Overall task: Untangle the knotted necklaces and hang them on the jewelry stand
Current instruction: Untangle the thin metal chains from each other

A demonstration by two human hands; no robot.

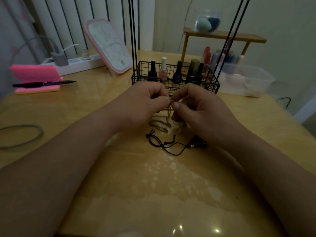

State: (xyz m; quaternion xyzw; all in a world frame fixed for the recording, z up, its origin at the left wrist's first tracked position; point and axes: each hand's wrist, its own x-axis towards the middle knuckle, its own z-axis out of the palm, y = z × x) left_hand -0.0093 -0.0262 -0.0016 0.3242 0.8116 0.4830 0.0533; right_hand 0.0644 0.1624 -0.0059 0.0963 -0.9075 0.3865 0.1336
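Both hands pinch a fine gold chain necklace (168, 112) between curled fingertips, left hand (145, 101) and right hand (196, 106) nearly touching; its links trail onto the glossy yellow tabletop (153, 185). A thin black cord necklace (171, 144) lies looped just nearer; a black wire basket (174, 79) of smooth nail-polish bottles stands just behind.

A home vanity corner: on the glossy yellow table (153, 185) a pink-framed mirror (109, 47) leans at the far left beside a white power strip (80, 63). A black wire basket (212, 79) holds nail polish bottles (163, 69). A small wooden shelf (239, 37) at the far right carries a jar of makeup sponges (207, 22).
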